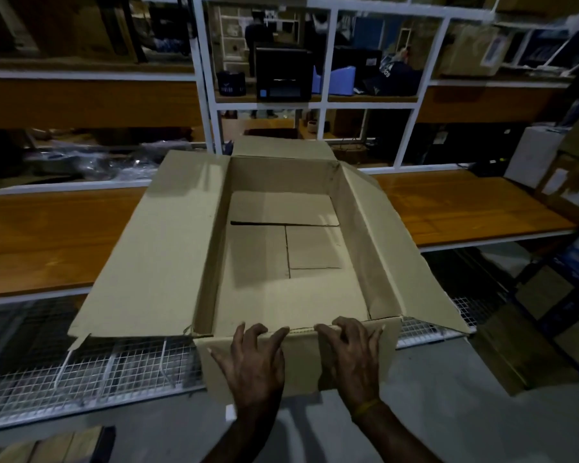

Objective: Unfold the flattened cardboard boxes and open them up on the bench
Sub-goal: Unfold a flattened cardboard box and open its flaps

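A large brown cardboard box (168, 248) stands opened up on the wooden bench (41, 235), its top facing me and its four top flaps spread outward. Its bottom flaps lie folded flat inside. The near flap hangs down toward me over the bench's front edge. My left hand (253, 362) presses on that near flap with fingers spread, fingertips at the fold line. My right hand (351, 355) rests on the same flap beside it, fingers bent over the fold at the box's near rim.
A white metal shelf frame (204, 95) stands behind the bench with dark items on it. A wire mesh shelf (91, 372) runs below the bench front. More cardboard boxes (528, 349) stand on the floor at right, and a white box (532, 155) sits at the bench's far right.
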